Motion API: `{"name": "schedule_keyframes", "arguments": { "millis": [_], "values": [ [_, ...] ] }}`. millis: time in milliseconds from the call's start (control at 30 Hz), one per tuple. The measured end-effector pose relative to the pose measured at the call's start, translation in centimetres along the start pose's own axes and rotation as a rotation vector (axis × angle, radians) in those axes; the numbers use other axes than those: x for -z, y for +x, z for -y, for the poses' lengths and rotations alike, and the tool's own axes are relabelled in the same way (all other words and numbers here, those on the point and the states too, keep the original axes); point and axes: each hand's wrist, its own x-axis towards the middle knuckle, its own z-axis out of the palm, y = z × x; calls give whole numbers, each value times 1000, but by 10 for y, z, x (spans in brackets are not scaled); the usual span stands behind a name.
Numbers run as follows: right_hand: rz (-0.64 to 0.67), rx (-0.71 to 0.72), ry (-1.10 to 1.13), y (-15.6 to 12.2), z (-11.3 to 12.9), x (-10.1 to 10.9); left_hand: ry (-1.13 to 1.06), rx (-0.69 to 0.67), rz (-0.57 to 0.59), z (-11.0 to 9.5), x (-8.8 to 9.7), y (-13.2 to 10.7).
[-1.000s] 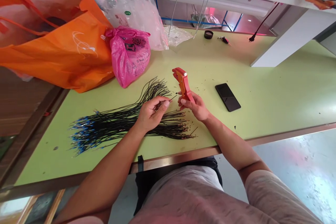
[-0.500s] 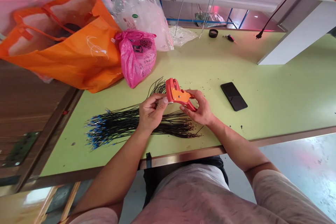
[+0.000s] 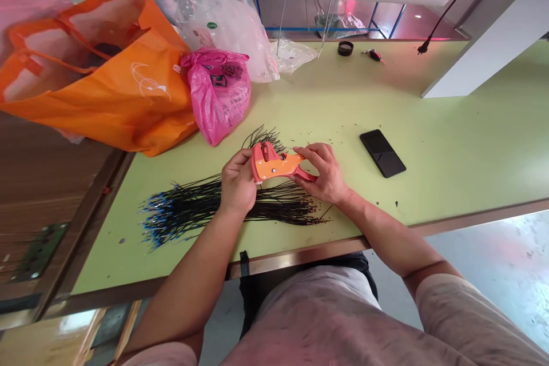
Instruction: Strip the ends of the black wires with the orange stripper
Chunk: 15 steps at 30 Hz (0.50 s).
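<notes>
An orange-red wire stripper (image 3: 274,163) lies crosswise between my hands, its jaws to the left and handles to the right. My left hand (image 3: 238,180) grips the jaw end, and my right hand (image 3: 323,173) wraps the handles. I cannot tell whether a wire is in the jaws. Beneath them spreads a large bundle of thin black wires (image 3: 274,211), with blue-tipped ends (image 3: 158,220) fanned out to the left. A smaller tuft of wire ends (image 3: 261,138) sticks out above the tool.
The pale green table (image 3: 429,108) is dotted with black wire snippets. A black phone (image 3: 382,153) lies to the right. An orange bag (image 3: 107,80), pink bag (image 3: 218,97) and clear plastic bag (image 3: 227,31) sit at the far left. A black ring (image 3: 345,48), keys (image 3: 372,55) and plug (image 3: 424,48) are farther back.
The stripper has swung from upright in my right hand to lying crosswise, jaws left. My left hand has moved from the wires onto its jaw end.
</notes>
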Motion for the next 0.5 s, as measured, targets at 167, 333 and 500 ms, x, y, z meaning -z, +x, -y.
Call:
{"name": "schedule_keyframes", "arguments": {
  "millis": [167, 333, 500],
  "values": [
    [-37, 48, -24, 1, -2, 1, -97, 66, 73, 0, -1, 1],
    [-48, 125, -85, 0, -2, 1, -99, 75, 47, 2, -6, 0],
    [-57, 196, -146, -1, -1, 2, -97, 71, -10, 2, -4, 0]
  ]
}}
